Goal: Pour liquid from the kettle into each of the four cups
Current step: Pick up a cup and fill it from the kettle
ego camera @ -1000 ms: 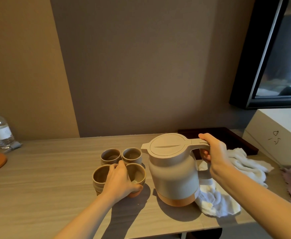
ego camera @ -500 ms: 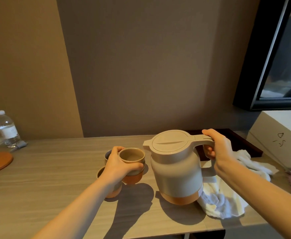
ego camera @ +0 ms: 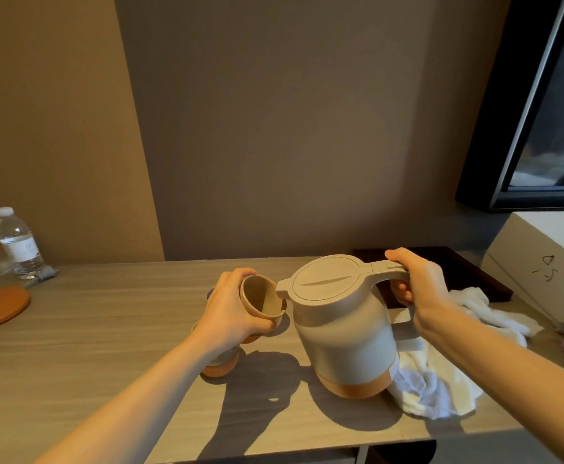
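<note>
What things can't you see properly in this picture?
- Other cups: head view, mostly hidden behind the left hand and its forearm.
- Kettle contents: closed lid hides them.
- Held cup: no liquid visible, bottom unclear.
- Water bottle label: too small.

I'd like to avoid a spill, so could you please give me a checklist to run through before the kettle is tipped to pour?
1. Right hand has a full grip on the handle of the kettle: ok.
2. Left hand holds the cup firmly: ok.
3. Cup mouth faces the spout: ok, tilted toward it, rim close beside it.
4. Kettle lid shut: ok, it lies flat.
5. Kettle lifted off the table: cannot tell.
6. Liquid in the held cup: not ok, its inside looks dry.
</note>
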{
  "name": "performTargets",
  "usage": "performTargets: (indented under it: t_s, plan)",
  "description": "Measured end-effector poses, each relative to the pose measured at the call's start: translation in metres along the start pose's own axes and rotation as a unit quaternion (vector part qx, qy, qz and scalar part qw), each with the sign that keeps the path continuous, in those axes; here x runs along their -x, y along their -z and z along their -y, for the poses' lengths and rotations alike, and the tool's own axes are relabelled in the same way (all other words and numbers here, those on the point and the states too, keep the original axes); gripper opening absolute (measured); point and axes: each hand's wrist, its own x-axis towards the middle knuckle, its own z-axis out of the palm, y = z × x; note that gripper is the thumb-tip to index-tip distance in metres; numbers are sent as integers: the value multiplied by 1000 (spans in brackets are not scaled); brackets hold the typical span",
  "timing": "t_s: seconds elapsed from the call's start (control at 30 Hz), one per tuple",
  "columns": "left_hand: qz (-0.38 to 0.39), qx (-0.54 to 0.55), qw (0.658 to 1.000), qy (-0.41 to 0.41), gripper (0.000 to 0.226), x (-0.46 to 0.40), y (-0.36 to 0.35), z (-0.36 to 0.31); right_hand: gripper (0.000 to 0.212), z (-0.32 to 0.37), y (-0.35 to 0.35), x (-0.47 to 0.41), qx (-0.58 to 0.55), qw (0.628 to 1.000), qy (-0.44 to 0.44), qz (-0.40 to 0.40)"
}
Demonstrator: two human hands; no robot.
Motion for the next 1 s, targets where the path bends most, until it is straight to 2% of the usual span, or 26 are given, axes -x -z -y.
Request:
performTargets:
  t_s: [0.2,0.47,1.0]
  plan:
    - [16,-5,999,-38,85,3,-1,-7,30,-5,-1,1,16,1000,0,10]
    - [13,-32,999,-37,89,4,-7,-11,29,0,-1,2,48,998,24,15]
    - [8,-47,999,-20,93,5,-12,-10,29,-2,0,2,51,999,9,10]
